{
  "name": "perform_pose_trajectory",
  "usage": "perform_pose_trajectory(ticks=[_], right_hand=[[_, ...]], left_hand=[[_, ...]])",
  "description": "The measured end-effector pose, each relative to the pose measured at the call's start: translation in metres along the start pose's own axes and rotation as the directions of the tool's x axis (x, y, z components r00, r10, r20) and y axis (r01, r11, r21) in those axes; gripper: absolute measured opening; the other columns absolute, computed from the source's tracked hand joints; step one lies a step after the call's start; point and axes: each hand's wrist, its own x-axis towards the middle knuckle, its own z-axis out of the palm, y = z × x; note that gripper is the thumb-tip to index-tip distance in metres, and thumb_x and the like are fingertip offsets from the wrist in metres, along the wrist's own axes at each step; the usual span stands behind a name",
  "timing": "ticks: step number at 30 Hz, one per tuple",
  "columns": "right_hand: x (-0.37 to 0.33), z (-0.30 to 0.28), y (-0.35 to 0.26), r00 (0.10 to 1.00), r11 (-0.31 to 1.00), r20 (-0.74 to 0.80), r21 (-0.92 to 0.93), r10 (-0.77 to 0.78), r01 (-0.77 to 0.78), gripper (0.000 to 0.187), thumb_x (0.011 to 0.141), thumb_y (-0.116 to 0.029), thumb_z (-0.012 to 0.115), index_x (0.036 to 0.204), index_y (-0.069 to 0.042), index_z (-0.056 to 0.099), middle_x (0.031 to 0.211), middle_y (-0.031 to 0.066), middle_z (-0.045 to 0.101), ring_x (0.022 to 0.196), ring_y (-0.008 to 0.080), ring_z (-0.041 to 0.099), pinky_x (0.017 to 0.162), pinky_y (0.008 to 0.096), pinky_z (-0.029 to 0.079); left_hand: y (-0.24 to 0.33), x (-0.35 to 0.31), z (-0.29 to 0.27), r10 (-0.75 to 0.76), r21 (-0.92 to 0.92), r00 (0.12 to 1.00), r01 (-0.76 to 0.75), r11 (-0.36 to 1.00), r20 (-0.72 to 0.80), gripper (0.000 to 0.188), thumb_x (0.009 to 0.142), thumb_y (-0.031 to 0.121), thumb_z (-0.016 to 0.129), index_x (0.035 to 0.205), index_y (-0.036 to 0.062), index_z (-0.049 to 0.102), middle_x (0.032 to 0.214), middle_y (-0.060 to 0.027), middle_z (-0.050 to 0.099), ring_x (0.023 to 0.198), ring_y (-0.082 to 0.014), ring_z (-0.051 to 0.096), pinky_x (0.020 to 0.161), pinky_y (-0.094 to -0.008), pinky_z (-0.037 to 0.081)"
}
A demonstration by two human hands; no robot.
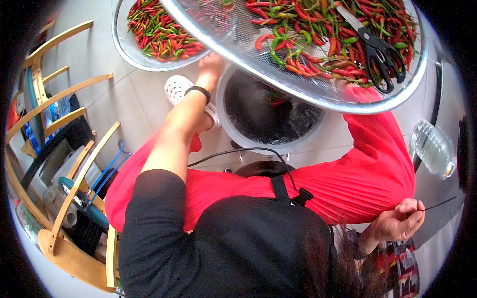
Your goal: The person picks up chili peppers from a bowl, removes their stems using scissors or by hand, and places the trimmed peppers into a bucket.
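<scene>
My left hand [211, 67] reaches forward to the gap between two round mesh trays. Its fingers are partly hidden by the rim of the larger mesh tray [233, 69], so I cannot tell what it grips. That tray holds red and green chili peppers [303, 54], with black-handled scissors [380, 57] lying on them at the right. More chilies [161, 32] fill the smaller mesh tray [124, 52] at the far left. My right hand [400, 221] is beside my right knee, closed on a thin black strand [439, 203] whose kind I cannot make out.
A pale bin [278, 149] lined with a black bag stands between my legs, partly under the larger tray. Wooden chairs [74, 184] crowd the left side. A clear plastic bottle [432, 149] lies at the right. A black cable [238, 150] crosses my lap.
</scene>
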Motion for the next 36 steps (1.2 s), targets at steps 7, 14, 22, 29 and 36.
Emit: perform_pose_trajectory(ticks=[7, 14, 22, 29, 36], right_hand=[[-0.005, -0.008, 0.003, 0.992, 0.997, -0.097, 0.030, 0.080, -0.077, 0.029, 0.108, -0.019, 0.048, 0.113, 0.006, 0.062, 0.072, 0.0021, 0.050, 0.068, 0.0109, 0.043, 0.061, 0.0237, 0.036], [-0.007, -0.013, 0.003, 0.993, 0.997, -0.101, -0.047, 0.057, -0.062, 0.029, 0.108, -0.018, 0.048, 0.114, 0.008, 0.059, 0.072, 0.0021, 0.050, 0.067, 0.0098, 0.043, 0.063, 0.0233, 0.038], [-0.009, -0.012, 0.005, 0.986, 0.994, -0.148, -0.063, 0.078, -0.088, 0.029, 0.108, -0.017, 0.048, 0.114, 0.008, 0.061, 0.071, 0.0017, 0.049, 0.066, 0.0088, 0.042, 0.060, 0.0217, 0.036], [-0.004, -0.018, 0.016, 0.996, 1.000, -0.091, -0.023, -0.002, 0.000, 0.029, 0.107, -0.018, 0.050, 0.110, 0.007, 0.063, 0.066, 0.0017, 0.049, 0.060, 0.0091, 0.041, 0.054, 0.0216, 0.033], [-0.008, -0.020, 0.018, 0.993, 0.979, -0.107, 0.192, -0.044, 0.064, 0.023, 0.104, -0.013, 0.055, 0.107, 0.006, 0.067, 0.075, 0.0060, 0.063, 0.061, 0.0074, 0.049, 0.056, 0.0202, 0.038]], left_hand=[[0.009, -0.040, -0.029, -0.268, -0.483, 0.948, 0.155, 0.862, -0.174, 0.038, 0.098, 0.025, 0.044, 0.128, 0.0028, 0.052, 0.128, -0.0223, 0.058, 0.113, -0.0401, 0.059, 0.096, -0.0441, 0.049], [0.014, -0.050, -0.047, -0.666, -0.753, 0.745, 0.426, 0.501, -0.021, 0.062, 0.087, 0.020, 0.074, 0.138, -0.0029, 0.047, 0.140, -0.0245, 0.053, 0.127, -0.0388, 0.053, 0.105, -0.0456, 0.044], [0.006, -0.016, -0.039, -0.510, -0.484, 0.841, 0.528, 0.698, 0.180, 0.047, 0.088, 0.031, 0.070, 0.120, -0.0032, 0.062, 0.129, -0.0279, 0.060, 0.123, -0.0411, 0.057, 0.103, -0.0476, 0.045], [-0.001, -0.038, -0.034, -0.597, -0.498, 0.790, 0.578, 0.646, 0.142, 0.027, 0.092, 0.025, 0.061, 0.097, -0.0011, 0.065, 0.099, -0.0216, 0.070, 0.096, -0.0319, 0.067, 0.084, -0.0443, 0.052], [0.042, -0.107, -0.183, -0.502, -0.771, 0.858, 0.248, 0.587, -0.105, 0.026, 0.094, 0.025, 0.069, 0.098, -0.0006, 0.066, 0.084, -0.0094, 0.071, 0.074, -0.0167, 0.066, 0.069, -0.0330, 0.054]])
